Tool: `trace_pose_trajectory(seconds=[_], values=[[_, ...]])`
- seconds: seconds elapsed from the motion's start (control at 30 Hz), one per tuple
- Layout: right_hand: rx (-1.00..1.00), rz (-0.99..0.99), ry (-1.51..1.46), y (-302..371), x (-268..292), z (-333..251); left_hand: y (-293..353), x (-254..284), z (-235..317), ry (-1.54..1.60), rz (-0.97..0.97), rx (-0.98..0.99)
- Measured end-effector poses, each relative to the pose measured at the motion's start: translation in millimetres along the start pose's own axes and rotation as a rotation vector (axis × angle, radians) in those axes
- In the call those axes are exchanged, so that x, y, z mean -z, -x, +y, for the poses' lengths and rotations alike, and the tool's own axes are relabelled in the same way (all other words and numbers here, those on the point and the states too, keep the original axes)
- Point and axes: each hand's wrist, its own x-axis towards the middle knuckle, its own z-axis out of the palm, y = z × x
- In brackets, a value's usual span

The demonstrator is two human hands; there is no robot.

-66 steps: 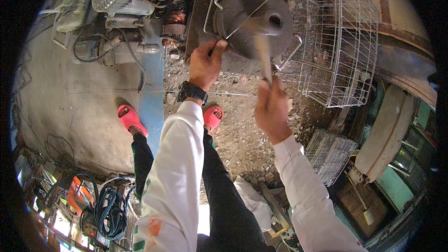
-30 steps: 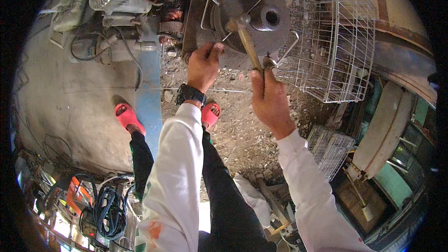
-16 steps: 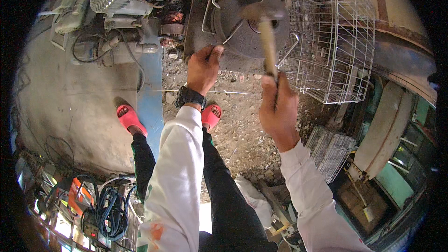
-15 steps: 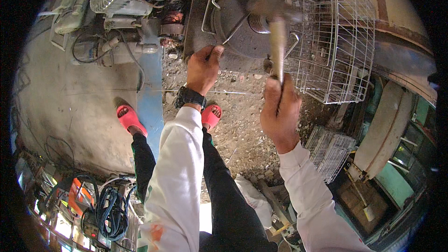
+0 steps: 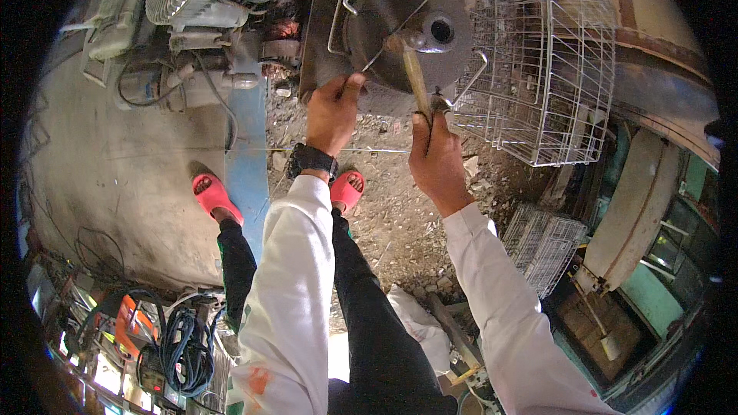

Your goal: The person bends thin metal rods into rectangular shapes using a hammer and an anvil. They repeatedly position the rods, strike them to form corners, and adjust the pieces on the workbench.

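My left hand (image 5: 332, 114), with a black watch at its wrist, pinches the near end of a thin metal rod (image 5: 378, 56). The rod slants up and right across a dark round metal block (image 5: 377, 19) on a flat dark plate (image 5: 314, 69). My right hand (image 5: 438, 155) is closed around the wooden handle of a hammer (image 5: 416, 81). The hammer's head is down on the block, at the rod; exact contact is hard to make out. Beside it a short round tube (image 5: 440, 30) shows a dark hole. Bent metal rods (image 5: 336, 27) lie at the block's left and right.
Wire racks (image 5: 550, 69) stand close at the right, with a smaller wire stack (image 5: 542, 250) below. Motor-like machinery (image 5: 207, 0) fills the upper left. Coiled cable (image 5: 184, 353) hangs at lower left. My feet in red sandals (image 5: 217, 198) are on the floor, partly rubble-strewn.
The hammer has swung down and left from a blurred, raised position onto the block, my right hand moving with it. My left hand and the rod have barely moved.
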Motion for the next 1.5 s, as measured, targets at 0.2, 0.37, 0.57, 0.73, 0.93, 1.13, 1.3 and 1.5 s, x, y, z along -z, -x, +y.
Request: trace_pose_trajectory(seconds=[0.2,0.37,0.57,0.73,0.93,1.13,1.3,1.5], values=[[-0.013,-0.064,-0.028,-7.5,3.3,-8.5,3.5,10.4,-14.8,0.146,-0.058,0.102],[0.012,-0.053,-0.044,-7.8,2.2,-2.0,23.6,8.9,-29.7,0.266,-0.033,0.152],[0.033,-0.007,-0.067,-7.6,16.0,-11.3,13.1,-2.6,-1.9,-0.036,0.157,0.038],[0.134,0.007,-0.123,13.4,27.8,-23.4,9.9,2.2,7.7,-0.068,0.154,-0.005],[0.047,0.004,-0.125,9.1,8.4,-21.1,6.2,5.5,1.9,-0.047,0.106,0.03],[0.15,0.086,-0.111,4.5,31.8,-52.7,6.9,6.3,-1.6,-0.078,0.164,-0.045],[0.119,0.099,-0.109,21.0,19.8,-36.0,5.2,6.8,8.1,-0.112,0.135,-0.02],[-0.024,0.018,0.056,5.2,23.7,-53.1,8.6,13.7,-5.1,-0.145,0.147,-0.03]])
